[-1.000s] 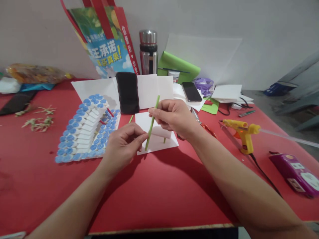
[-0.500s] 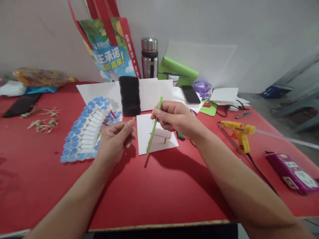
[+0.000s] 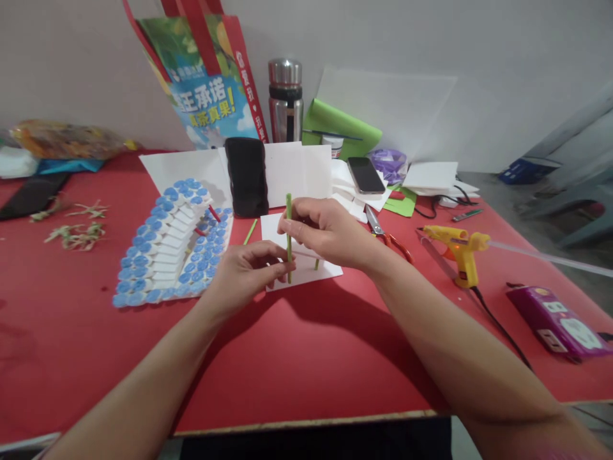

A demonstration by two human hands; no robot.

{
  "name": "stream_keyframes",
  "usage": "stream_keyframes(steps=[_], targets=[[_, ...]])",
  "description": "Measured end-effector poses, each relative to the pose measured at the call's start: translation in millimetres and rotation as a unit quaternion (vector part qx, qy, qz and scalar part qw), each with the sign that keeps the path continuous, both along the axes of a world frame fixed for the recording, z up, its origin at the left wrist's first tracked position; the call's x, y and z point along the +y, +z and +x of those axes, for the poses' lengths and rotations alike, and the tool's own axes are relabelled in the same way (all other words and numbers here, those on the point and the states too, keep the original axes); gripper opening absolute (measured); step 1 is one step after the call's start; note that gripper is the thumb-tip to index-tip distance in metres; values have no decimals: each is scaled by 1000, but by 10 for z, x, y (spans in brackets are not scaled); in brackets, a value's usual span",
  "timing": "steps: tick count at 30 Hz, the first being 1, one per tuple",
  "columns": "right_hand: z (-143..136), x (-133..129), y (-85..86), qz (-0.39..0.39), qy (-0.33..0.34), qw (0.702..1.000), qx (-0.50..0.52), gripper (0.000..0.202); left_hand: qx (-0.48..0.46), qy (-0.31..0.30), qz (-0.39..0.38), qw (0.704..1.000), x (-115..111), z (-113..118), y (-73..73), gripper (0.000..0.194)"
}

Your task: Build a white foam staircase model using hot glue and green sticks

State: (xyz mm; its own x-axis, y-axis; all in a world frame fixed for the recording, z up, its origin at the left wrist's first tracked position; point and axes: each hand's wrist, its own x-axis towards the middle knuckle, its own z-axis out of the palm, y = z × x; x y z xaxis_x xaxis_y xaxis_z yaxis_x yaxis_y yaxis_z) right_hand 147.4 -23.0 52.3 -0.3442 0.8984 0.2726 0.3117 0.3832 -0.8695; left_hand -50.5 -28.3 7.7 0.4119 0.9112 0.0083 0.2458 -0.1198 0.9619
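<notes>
Over the white card (image 3: 306,273) on the red table (image 3: 306,358), a green stick (image 3: 289,243) upright, my right hand (image 3: 330,233) pinching its upper part, my left hand (image 3: 251,271) gripping it lower down, orange-handled scissors (image 3: 389,235) beyond my right wrist.

- Lower middle: bare red counter (image 3: 306,364) between left forearm (image 3: 158,364) and right forearm (image 3: 445,326), open to pass.
- Left edge, below the dried stalks (image 3: 79,236): open too.
- Centre left: stair model (image 3: 167,246) and upright black phone (image 3: 246,177) obstruct.
- Right: glue gun (image 3: 462,249), trailing cord (image 3: 500,329), purple power strip (image 3: 558,322) obstruct.
</notes>
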Motion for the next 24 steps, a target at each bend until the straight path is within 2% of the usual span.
stream_keyframes(steps=[4, 7, 15, 24], targets=[[19, 25, -25, 29, 4, 999, -14, 22, 15, 37, 43, 998, 4, 30, -49, 11], [38, 30, -8, 54, 4, 998, -27, 18, 15, 69, 39, 997, -5, 41, -61, 9], [40, 17, 29, 75, -6, 994, -80, 25, -9, 96, -85, 992, 8, 38, -79, 22], [36, 36, 37, 86, -4, 992, -91, 31, -90, 86, -146, 981, 38, 36, -178, 21]])
